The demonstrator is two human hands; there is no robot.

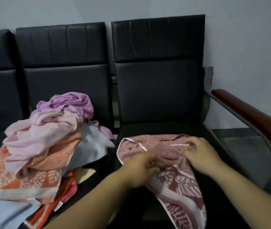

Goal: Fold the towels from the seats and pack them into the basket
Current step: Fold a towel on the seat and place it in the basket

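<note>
Nearest on my feed, the patterned end of the red towel (181, 187) hung over the front edge of the right seat (156, 128), white with dark red leaves. The rest of it lay crumpled across the front half of that seat, speckled side up, with a white hem showing in two places.

The left hand (141, 169) sat on the towel's middle, close to the seat's front edge. Its fingers were curled in and pinched a bunch of cloth, though blur hid the fingertips. The right hand (200, 152) was on the towel toward the seat's right edge, fingers bent and thumb and forefinger closed on the cloth beside one strip of hem. The two hands were near each other but apart.

To the left, a pile of unfolded towels lay on the middle seat (101, 182). An orange towel (24, 177) with a white pattern lay toward the front, with a pink towel (40, 129) on top of it. A grey towel (91, 142) was at the pile's right side, and a purple towel (75, 103) at the back, just beside the backrest.

Beyond stood the black padded backrests (157, 47). A wooden armrest (255, 119) ran along the right seat's right side, with a grey wall (247, 38) behind it all.
</note>
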